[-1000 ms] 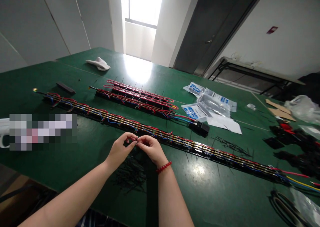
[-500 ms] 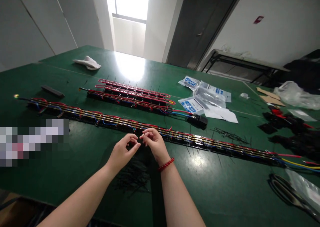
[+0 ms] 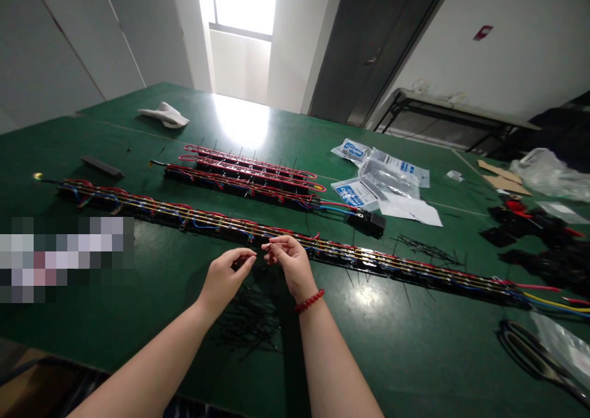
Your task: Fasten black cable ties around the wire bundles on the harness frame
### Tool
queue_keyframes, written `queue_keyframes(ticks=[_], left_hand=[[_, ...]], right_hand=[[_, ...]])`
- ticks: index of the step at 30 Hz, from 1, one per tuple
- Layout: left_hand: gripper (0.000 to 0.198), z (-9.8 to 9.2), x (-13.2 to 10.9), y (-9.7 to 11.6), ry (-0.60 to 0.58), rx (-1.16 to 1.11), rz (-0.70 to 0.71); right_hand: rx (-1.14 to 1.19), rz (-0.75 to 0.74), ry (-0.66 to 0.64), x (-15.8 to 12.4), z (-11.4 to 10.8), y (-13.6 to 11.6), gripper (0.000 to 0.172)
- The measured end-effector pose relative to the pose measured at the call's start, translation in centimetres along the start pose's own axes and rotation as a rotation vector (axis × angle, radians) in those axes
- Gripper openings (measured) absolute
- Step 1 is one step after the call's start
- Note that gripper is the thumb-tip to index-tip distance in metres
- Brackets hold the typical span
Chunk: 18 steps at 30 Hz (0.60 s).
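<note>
The right hand [image 3: 291, 264] is held pinched at the fingertips, any item too fine to be made out, and the left hand [image 3: 227, 279] is kept half open, both just beside a long wired black strip [image 3: 369, 264] on a green tabletop [image 3: 138, 344].

Green tabletop [image 3: 405, 356] all around — and there's the long black strip [image 3: 369, 263], loaded with red, blue and yellow wires — a red beaded bracelet [image 3: 310, 301] flashing past, white-and-blue packets [image 3: 353, 192] beyond!

Your bench [image 3: 415, 350]: smooth glossy green surface | your cable ties [image 3: 249, 323]: matt black, probably nylon | your bags [image 3: 389, 181]: shiny clear plastic | your sheets [image 3: 410, 214]: matt white paper
</note>
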<state>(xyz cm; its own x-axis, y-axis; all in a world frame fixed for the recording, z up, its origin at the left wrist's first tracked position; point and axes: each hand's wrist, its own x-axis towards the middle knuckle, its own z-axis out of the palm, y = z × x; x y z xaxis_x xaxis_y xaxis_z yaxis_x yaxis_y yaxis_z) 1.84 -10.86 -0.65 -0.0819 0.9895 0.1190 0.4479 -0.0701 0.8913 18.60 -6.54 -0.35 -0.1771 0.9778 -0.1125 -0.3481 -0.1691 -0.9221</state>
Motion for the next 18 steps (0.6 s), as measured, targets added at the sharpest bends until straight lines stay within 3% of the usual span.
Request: queue_keyframes(ticks=[6, 18], left_hand=[[0.025, -0.05, 0.12, -0.1, 0.009, -0.07, -0.077], [0.026, -0.32, -0.03, 0.22, 0.009, -0.133, -0.041]], right_hand=[[0.004, 0.002, -0.016, 0.02, 0.02, -0.08, 0.032], [-0.009, 0.005, -0.011, 0.09, -0.14, -0.09, 0.028]])
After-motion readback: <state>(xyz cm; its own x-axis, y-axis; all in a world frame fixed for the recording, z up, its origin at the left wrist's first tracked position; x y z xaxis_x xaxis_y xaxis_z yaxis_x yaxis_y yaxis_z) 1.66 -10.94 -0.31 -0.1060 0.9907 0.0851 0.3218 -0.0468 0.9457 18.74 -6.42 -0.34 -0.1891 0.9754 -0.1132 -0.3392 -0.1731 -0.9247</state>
